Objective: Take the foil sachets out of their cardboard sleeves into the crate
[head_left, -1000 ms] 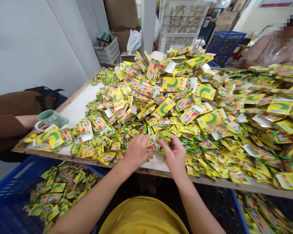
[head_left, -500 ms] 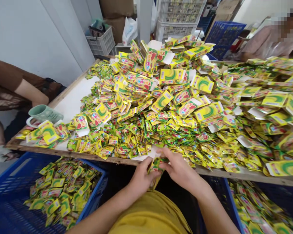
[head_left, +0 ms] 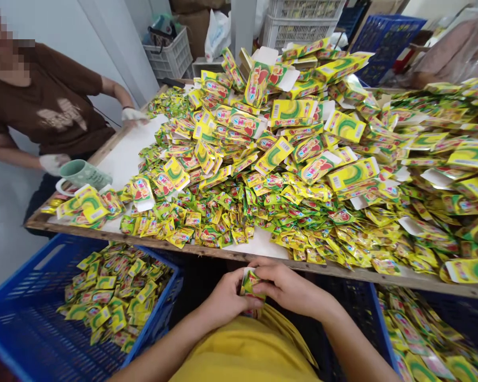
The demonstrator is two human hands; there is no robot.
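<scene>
Just off the table's near edge, in front of my yellow shirt, my left hand [head_left: 225, 301] is closed round a small yellow-and-green carton [head_left: 252, 313] with a white flap at its upper end. My right hand [head_left: 289, 289] is closed at the carton's mouth, its fingers pinching a small sachet [head_left: 248, 282]; the fingers partly cover it. Beyond my hands, a heap of loose yellow-green sachets [head_left: 227, 212] spreads over the table. Printed cartons [head_left: 292, 110], several with open flaps, are piled on top of the sachets.
A blue crate [head_left: 22, 284] of packets stands below on the left, another blue crate [head_left: 382, 323] on the right. A green mug [head_left: 85, 174] is at the table's left corner. A gloved person in brown [head_left: 51, 101] is at the left; another person's sleeve [head_left: 450, 53] shows far right.
Both my hands have drawn slightly down towards my body with the carton, and my right fingers are closer over its mouth. The view has shifted left, showing more of the person in brown.
</scene>
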